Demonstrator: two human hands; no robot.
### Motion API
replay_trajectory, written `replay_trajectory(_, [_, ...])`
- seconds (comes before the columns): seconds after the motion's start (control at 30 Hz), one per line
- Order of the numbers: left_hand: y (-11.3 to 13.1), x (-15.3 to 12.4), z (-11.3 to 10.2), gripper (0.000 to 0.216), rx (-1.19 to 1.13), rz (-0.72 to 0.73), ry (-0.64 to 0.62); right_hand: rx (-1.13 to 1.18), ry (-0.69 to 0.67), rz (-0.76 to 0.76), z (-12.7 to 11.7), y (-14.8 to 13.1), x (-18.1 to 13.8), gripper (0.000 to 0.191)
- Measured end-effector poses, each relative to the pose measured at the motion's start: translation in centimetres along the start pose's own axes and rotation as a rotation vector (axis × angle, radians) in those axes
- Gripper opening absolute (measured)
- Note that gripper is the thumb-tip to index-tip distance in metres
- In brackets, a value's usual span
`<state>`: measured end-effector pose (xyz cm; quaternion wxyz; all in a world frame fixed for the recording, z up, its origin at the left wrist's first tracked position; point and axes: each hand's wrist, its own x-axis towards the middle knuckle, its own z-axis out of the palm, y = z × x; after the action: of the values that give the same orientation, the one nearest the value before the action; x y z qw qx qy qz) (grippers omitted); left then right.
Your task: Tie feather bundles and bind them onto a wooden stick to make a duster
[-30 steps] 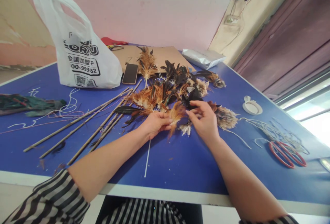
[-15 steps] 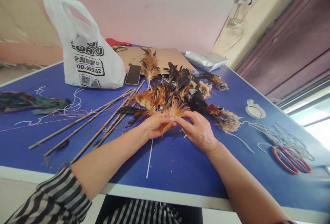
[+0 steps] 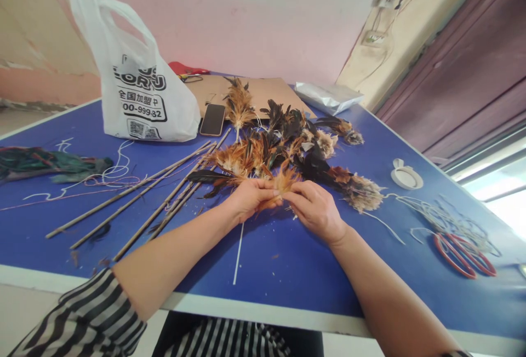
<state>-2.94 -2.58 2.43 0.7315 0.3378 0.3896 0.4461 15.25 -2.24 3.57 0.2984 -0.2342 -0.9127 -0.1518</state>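
Note:
Between my hands is a small tuft of orange-brown feathers (image 3: 284, 177), tips pointing away from me. My left hand (image 3: 255, 198) is closed round its lower part from the left. From the right, my right hand (image 3: 315, 206) pinches at the base of the same feathers; the exact spot under the fingertips is hidden. Just beyond lies a loose pile of orange and black feathers (image 3: 250, 151). A bundle of dark feathers with fluffy pale ends (image 3: 361, 190) rests to the right of my right hand.
Several thin sticks (image 3: 135, 198) lie to the left. A white plastic bag (image 3: 152, 99) and a phone (image 3: 212, 119) stand behind them. On the right are a tape roll (image 3: 406, 175), tangled string (image 3: 447, 214) and red-handled scissors (image 3: 466, 255). A silver packet (image 3: 329, 97) lies at the back.
My right hand's fingers have drawn closer together and shifted slightly at the feathers' base. The tuft has turned a little more upright. Everything else on the table stays put.

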Motion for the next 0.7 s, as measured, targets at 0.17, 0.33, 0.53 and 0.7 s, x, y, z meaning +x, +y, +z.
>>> replay_trajectory(0.17, [0.0, 0.1, -0.2, 0.018, -0.033, 0.022, 0.020, 0.007, -0.073, -0.009, 0.2, -0.1, -0.1, 0.032])
replay_trajectory(0.33, [0.1, 0.0, -0.1, 0.023, -0.024, 0.026, 0.024, 0.006, -0.126, -0.009, 0.6, -0.5, 0.0, 0.034])
replay_trajectory(0.53, [-0.3, -0.1, 0.2, 0.026, -0.013, 0.101, 0.064, 0.075, -0.075, -0.023, 0.9, -0.9, 0.1, 0.025])
replay_trajectory(0.7, [-0.5, 0.0, 0.3, 0.026, -0.034, 0.097, 0.074, 0.206, -0.015, 0.085, 0.8, -1.3, 0.4, 0.019])
